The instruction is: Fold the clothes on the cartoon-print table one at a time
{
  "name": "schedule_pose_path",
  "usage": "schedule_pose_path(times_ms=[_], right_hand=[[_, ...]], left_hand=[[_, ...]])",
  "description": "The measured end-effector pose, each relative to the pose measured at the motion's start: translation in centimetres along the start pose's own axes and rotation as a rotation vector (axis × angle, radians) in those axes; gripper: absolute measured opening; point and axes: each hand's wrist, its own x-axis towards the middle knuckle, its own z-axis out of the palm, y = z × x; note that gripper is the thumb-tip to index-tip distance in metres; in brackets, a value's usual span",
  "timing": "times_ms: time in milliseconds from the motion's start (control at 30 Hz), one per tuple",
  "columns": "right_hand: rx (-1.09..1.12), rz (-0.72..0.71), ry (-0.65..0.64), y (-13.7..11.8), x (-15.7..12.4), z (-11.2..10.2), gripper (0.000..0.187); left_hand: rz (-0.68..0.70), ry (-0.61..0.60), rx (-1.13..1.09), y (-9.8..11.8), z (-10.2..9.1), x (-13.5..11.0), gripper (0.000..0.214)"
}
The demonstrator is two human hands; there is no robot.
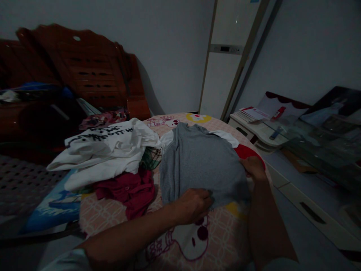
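Note:
A grey shirt (199, 162) lies spread on a round table with a pink cartoon-print cloth (180, 241). My left hand (196, 203) is closed on the shirt's near hem. At the shirt's right edge my right hand (254, 167) grips the fabric with curled fingers. White cloth (225, 136) shows under the grey shirt's far side, and something red (248, 152) lies beneath near my right hand.
A heap of clothes sits left of the shirt: a white printed top (107, 145), a dark red garment (129, 190), a plaid piece (150, 158). Dark wooden chairs (84, 64) stand behind. A low white shelf with papers (259, 126) is at the right.

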Motion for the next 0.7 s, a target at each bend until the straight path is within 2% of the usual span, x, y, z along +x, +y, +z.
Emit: schedule_pose_path(times_ms=[67, 133, 233, 333, 433, 567, 700], right_hand=[[-0.007, 0.042, -0.103, -0.3, -0.5, 0.0, 0.043], [-0.018, 0.019, -0.13, -0.5, -0.8, -0.1, 0.037], [0.073, 0.016, 0.0, -0.9, -0.8, -0.1, 0.024], [0.094, 0.095, 0.123, -0.9, -0.4, -0.3, 0.02], [0.071, 0.125, 0.11, -0.3, -0.2, -0.5, 0.018], [0.191, 0.072, 0.092, 0.0, -0.2, -0.2, 0.02], [0.362, 0.087, 0.096, 0.0, 0.1, 0.6, 0.019]], left_hand=[[-0.02, -0.013, 0.008, 0.2, 0.3, 0.2, 0.011], [-0.057, -0.012, 0.002, 0.1, 0.5, 0.5, 0.011], [-0.08, 0.039, -0.097, -0.2, 0.4, 0.7, 0.012], [-0.006, 0.058, -0.274, -0.4, 0.1, 0.9, 0.012], [0.086, 0.031, -0.393, -0.4, 0.0, 1.0, 0.01], [0.151, 0.013, -0.499, -0.5, 0.0, 0.8, 0.015], [0.078, 0.111, -0.488, -0.7, 0.1, 0.5, 0.024]])
